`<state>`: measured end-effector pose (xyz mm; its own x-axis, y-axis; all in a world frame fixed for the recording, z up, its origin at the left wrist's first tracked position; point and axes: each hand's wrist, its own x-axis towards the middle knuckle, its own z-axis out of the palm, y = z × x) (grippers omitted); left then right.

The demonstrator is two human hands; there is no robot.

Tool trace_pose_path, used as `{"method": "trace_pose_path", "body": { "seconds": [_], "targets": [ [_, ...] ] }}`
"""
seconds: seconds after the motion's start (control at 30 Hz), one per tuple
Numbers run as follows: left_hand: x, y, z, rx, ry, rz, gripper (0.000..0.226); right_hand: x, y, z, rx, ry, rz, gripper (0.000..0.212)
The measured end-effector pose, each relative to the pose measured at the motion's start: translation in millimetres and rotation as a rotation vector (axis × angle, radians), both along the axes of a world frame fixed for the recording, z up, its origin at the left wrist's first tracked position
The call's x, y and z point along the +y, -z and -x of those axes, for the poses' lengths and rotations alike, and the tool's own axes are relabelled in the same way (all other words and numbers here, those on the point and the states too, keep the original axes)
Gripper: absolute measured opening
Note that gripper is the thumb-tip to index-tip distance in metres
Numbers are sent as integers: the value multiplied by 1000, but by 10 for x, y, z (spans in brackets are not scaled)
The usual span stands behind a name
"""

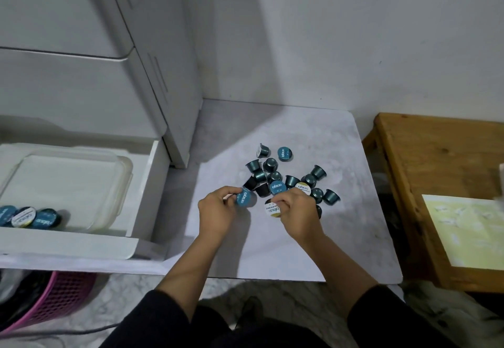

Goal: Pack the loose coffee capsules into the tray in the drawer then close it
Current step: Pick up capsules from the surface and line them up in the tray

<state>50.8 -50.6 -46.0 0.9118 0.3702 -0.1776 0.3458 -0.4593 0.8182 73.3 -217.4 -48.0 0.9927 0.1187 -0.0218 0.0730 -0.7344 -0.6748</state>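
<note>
The left hand point(218, 210) pinches a blue-lidded capsule point(243, 198); the right hand point(296, 207) apparently grips a white-lidded capsule point(272, 210). Firm holds should carry both to the tray point(120, 181).

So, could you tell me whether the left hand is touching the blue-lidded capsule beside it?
Touching. The head view shows the left hand with its fingers wrapped around the blue-lidded capsule, no gap between them.

The right hand point(296, 208) partly hides a white-lidded capsule point(272, 210).
</note>
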Motion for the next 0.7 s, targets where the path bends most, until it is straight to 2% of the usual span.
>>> {"method": "trace_pose_path", "body": {
  "seconds": [0.17,0.37,0.53,0.7],
  "targets": [
    [91,-398,-40,-74,25,39,26,128,-318,-93,54,88,-192,19],
    [506,-972,-30,-165,89,76,26,501,-904,-157,45,97,-371,18],
    [1243,-1363,55,-189,168,68,25,1121,-1250,-136,30,-42,-454,21],
    [2241,-1421,129,-83,261,-91,29,1972,-1343,-77,105,-209,-473,28]
  ]
}}
